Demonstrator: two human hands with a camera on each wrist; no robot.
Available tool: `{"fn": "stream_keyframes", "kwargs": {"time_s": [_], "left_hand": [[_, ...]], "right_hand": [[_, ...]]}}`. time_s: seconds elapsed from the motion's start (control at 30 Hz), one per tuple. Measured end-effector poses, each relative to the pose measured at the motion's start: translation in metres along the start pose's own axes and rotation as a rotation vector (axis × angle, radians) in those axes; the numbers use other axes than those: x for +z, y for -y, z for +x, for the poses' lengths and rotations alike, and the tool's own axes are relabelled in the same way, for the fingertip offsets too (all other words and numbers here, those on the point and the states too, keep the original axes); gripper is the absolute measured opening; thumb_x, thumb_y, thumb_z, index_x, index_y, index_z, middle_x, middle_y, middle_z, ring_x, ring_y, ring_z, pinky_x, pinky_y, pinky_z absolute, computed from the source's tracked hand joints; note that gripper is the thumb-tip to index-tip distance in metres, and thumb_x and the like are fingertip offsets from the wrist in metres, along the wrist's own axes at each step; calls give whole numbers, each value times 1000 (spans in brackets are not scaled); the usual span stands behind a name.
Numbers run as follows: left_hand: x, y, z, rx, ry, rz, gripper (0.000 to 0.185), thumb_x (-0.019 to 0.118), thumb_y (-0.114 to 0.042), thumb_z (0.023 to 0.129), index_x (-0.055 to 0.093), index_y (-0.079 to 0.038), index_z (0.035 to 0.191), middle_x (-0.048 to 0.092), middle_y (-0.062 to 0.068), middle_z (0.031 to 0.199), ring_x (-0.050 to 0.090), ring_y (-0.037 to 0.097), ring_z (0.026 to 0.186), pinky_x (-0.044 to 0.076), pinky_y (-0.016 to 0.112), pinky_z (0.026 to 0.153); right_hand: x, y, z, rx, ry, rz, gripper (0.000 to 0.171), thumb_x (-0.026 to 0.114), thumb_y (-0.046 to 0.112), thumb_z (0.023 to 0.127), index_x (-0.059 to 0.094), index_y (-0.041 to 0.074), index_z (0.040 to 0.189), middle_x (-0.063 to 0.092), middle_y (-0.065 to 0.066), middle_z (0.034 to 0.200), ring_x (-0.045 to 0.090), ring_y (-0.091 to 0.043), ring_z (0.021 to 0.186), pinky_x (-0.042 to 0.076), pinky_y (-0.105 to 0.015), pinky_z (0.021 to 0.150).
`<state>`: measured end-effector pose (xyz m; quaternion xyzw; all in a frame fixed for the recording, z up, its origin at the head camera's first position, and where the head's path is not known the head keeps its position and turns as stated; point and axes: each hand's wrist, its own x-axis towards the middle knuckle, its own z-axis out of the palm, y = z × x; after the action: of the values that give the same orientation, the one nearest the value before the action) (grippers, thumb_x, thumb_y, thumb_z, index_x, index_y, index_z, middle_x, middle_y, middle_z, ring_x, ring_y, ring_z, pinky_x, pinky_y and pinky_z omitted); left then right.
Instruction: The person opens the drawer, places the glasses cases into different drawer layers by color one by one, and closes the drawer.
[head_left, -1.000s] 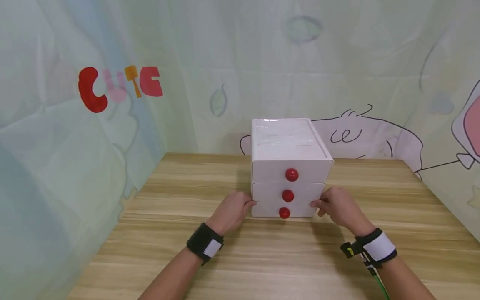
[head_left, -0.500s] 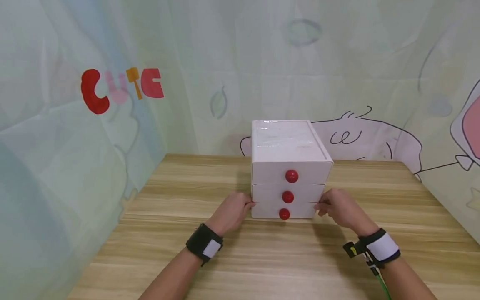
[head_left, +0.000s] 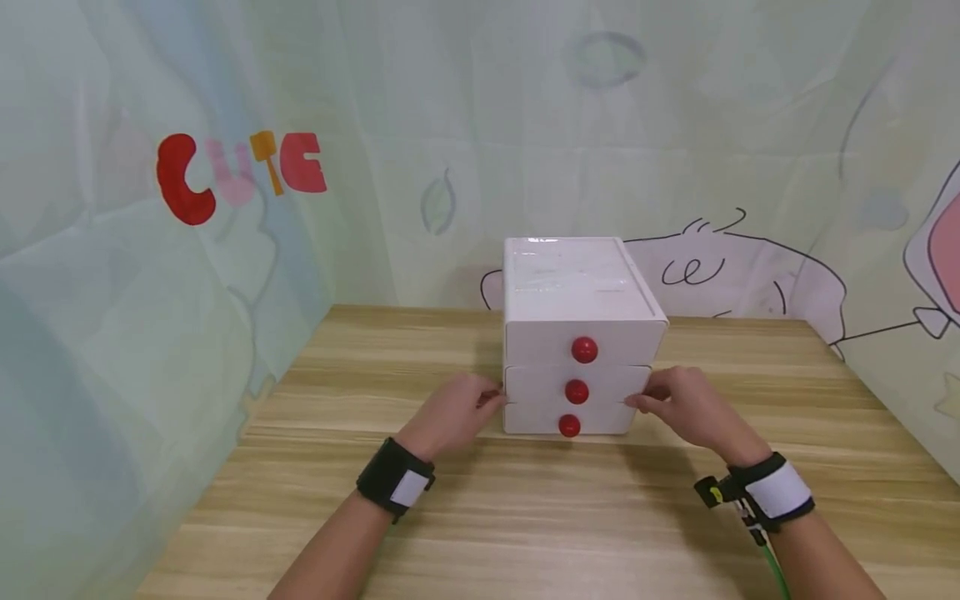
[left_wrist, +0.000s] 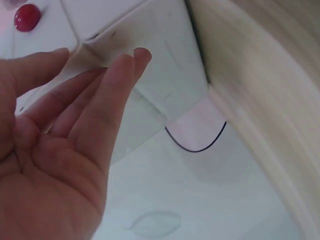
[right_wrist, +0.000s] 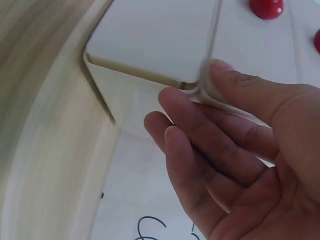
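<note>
A white box (head_left: 577, 333) with three drawers is seen in the head view, standing on the table (head_left: 525, 517) near the wall. Its sides are touched by the left hand (head_left: 453, 415) and the right hand (head_left: 686, 408) at the middle drawer (head_left: 540, 385). Only in the wrist views are the fingers shown: nearly straight, pressed on the corners, nothing grasped. The box is smooth plastic; the knobs (head_left: 576, 391) are round, red and glossy; the table is grained wood.
</note>
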<state>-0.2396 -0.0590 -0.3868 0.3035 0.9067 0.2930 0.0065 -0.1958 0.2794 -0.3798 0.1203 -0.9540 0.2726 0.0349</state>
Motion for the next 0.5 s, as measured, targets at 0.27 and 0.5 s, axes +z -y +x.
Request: {"fn": "stream_keyframes", "kwargs": {"time_s": [0.27, 0.5], "left_hand": [[-8, -6, -8, -4, -47, 49, 38, 55, -28, 106, 68, 2, 124, 74, 17, 118, 71, 24, 98, 58, 42, 89], [-25, -13, -13, -30, -196, 232, 63, 42, -50, 107, 54, 2, 142, 55, 26, 145, 48, 41, 140, 37, 53, 117]], "right_hand": [[-12, 7, -5, -47, -70, -13, 26, 74, 29, 95, 77, 5, 106, 78, -9, 100, 72, -23, 93, 61, -45, 78], [-34, 15, -11, -26, -214, -130, 52, 58, 45, 103, 66, -1, 128, 65, -26, 131, 57, -47, 126, 47, -67, 99]]}}
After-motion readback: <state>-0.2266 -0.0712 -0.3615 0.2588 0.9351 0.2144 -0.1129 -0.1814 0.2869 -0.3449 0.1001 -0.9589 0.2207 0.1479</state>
